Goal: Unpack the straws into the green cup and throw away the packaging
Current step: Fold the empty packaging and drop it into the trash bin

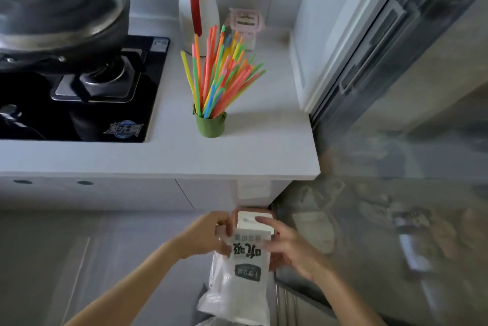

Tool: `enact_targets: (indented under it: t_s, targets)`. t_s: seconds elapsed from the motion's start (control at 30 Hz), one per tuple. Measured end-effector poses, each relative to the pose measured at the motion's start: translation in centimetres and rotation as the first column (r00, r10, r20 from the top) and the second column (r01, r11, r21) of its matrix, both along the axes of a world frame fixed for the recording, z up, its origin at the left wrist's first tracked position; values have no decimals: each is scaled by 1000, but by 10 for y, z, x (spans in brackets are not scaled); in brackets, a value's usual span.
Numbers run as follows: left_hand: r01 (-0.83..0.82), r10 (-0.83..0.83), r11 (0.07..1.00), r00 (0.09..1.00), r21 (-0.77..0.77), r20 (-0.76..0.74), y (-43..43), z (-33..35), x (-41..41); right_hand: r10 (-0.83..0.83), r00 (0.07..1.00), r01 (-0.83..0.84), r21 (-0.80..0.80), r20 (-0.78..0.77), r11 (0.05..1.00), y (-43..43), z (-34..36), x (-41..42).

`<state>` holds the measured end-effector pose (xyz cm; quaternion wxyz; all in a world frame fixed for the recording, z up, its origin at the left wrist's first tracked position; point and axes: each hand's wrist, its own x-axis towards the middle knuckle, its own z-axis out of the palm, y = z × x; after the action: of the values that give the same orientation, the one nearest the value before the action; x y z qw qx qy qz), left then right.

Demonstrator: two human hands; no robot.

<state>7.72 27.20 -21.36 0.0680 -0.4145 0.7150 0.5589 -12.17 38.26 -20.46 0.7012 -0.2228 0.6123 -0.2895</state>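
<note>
Empty straw packaging (244, 270) held low, below the desk (264, 140) edge.
Left hand (208, 233) fingers (220, 220) pinched the bag's top left corner; right hand (293, 249) fingers (266, 222) lay loosely curled against its right edge, grip unclear. Straws (219, 72) stood fanned in the green cup (210, 126) on the desk, well apart from both hands.

straws (219, 72) in cup (211, 126) on counter (264, 146) | stove (79, 88) left | flask (198, 8) behind

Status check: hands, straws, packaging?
Left hand and right hand both grip the empty packaging, low, below the counter edge. Straws all in green cup. Packaging not yet binned. Nothing blocking.
</note>
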Motion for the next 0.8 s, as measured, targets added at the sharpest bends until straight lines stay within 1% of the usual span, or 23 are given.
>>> enact_targets:
  t_s: [0.07,0.1,0.17,0.23,0.3,0.37,0.47,0.53,0.67,0.8]
  targets:
    - [47,-46,997,999,-58,17,3,-27,-8,77,971,-78,4,-226,997,7,-30,5]
    - [69,-68,996,998,-64,20,4,-41,-12,96,947,-99,6,-307,995,9,-45,7]
    - [71,-70,997,997,-29,20,8,-71,-17,114,891,-120,16,-440,993,15,-76,8]
    - [12,-12,1000,999,10,31,12,-102,-18,102,823,-98,36,-559,995,21,-104,5]
    - [-19,21,1000,997,-21,76,15,-136,-17,72,750,-52,49,-658,997,28,-131,0]
    - [-8,16,998,989,-55,145,17,-174,-14,1,673,34,33,-739,999,32,-153,-6]
    - [81,-46,989,965,-125,257,17,-235,-13,-150,574,172,-61,-805,983,30,-185,-18]
    - [147,-86,975,941,-166,327,17,-275,-19,-238,514,223,-140,-824,965,26,-210,-28]
    - [366,-217,886,869,-284,445,16,-351,-41,-340,482,314,-203,-807,927,20,-268,-41]
    - [533,-331,784,793,-318,512,4,-412,-68,-380,454,343,-236,-806,909,11,-307,-54]
